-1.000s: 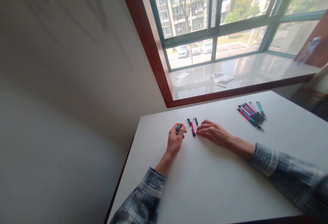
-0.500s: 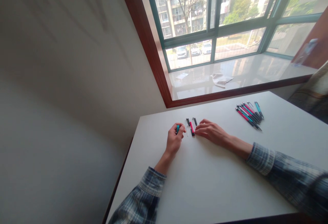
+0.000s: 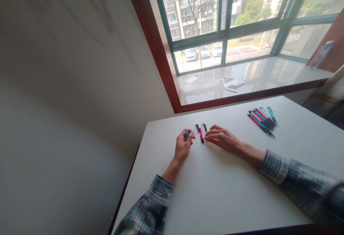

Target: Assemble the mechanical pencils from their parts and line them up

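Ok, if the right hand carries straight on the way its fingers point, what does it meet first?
The pink pen lying just ahead of the right hand. Its fingers are very close to the pen, perhaps already touching; depth is hard to judge from this view.

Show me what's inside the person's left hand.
The left hand holds a teal pen part; only its top shows. The fingers cover the rest, so its length cannot be seen.

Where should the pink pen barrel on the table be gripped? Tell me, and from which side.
Pinch the pink pen barrel around its middle from the right, using the right hand. It lies flat, pointing away from the person, and its right side looks open, while a thin clear tube lies close on its left.
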`<state>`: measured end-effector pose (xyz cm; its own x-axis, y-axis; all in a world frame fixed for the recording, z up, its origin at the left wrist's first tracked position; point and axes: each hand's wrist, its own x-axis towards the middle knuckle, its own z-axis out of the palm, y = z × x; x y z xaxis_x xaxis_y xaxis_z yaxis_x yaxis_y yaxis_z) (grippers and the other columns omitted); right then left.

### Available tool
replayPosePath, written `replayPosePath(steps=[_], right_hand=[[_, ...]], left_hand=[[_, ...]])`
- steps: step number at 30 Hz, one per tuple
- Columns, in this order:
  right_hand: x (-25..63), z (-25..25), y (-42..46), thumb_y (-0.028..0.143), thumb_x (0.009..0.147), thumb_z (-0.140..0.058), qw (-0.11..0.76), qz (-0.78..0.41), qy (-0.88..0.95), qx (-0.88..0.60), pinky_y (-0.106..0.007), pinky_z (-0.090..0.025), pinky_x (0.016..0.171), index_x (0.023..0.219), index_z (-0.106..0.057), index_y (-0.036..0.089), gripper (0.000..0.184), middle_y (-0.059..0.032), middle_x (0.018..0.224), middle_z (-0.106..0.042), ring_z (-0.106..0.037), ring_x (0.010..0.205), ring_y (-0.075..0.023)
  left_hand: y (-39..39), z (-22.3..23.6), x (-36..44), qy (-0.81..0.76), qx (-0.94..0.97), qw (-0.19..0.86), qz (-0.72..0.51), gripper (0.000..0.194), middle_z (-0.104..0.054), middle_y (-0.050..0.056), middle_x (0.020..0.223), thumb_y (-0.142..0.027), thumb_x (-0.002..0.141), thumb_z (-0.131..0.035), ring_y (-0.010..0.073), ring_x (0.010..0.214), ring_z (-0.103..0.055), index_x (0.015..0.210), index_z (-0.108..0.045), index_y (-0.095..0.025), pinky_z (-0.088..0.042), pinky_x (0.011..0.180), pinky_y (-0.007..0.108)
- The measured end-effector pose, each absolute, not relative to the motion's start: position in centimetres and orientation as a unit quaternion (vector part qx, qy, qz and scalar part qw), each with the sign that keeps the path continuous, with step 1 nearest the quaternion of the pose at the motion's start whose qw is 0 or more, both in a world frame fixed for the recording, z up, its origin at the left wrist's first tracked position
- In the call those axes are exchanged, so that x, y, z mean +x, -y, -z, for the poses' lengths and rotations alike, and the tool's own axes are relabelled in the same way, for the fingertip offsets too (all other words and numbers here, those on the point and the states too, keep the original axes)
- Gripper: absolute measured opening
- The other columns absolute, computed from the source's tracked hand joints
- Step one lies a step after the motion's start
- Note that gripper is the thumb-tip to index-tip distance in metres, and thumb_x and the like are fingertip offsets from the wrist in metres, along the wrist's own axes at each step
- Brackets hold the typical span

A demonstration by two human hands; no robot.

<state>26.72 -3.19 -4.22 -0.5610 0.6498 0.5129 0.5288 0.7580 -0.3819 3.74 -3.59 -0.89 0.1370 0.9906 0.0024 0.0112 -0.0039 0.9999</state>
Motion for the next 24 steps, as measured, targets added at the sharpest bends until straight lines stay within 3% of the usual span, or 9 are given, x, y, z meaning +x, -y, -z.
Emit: replayPosePath(steps=[9,14,17,24], right_hand=[[27.5,4.2,2.6,0.030,0.101,-0.063,0.384,-0.061,0.831,-0.397,-0.040,-0.059,0.085,0.110,-0.077,0.025,0.018,-0.0085,0.101,-0.078,-0.067,0.096,-0.0246],[26.9,3.8,3.1,0.026,0.100,-0.065,0.457,-0.080,0.806,-0.368,-0.039,-0.060,0.079,0.105,-0.075,0.026,0.012,-0.0057,0.091,-0.077,-0.068,0.089,-0.0232],[26.2,3.3,3.9,0.023,0.097,-0.069,0.489,-0.073,0.802,-0.335,-0.039,-0.060,0.077,0.106,-0.074,0.027,0.011,-0.0052,0.091,-0.076,-0.068,0.087,-0.0231],[24.6,2.6,5.3,0.023,0.091,-0.077,0.504,-0.060,0.813,-0.286,-0.042,-0.062,0.084,0.127,-0.065,0.027,0.038,-0.0085,0.109,-0.075,-0.070,0.098,-0.0252]], left_hand=[[3.7,0.9,3.7,-0.466,0.539,0.528,-0.462,0.033,-0.058,-0.002,0.076,-0.050,0.086,-0.071,0.0059,0.053,-0.034,0.087,-0.061,-0.018,-0.029,0.049,0.021],[3.8,0.6,3.7,-0.475,0.558,0.508,-0.453,0.036,-0.046,-0.006,0.063,-0.052,0.083,-0.075,0.0076,0.054,-0.034,0.088,-0.067,-0.017,-0.027,0.051,0.022],[4.0,0.3,3.7,-0.463,0.590,0.502,-0.431,0.038,-0.048,-0.004,0.063,-0.053,0.082,-0.076,0.0088,0.056,-0.036,0.088,-0.071,-0.016,-0.029,0.053,0.023],[4.4,-0.1,4.1,-0.423,0.610,0.540,-0.397,0.039,-0.057,-0.001,0.067,-0.052,0.083,-0.077,0.0093,0.058,-0.041,0.088,-0.073,-0.014,-0.032,0.055,0.024]])
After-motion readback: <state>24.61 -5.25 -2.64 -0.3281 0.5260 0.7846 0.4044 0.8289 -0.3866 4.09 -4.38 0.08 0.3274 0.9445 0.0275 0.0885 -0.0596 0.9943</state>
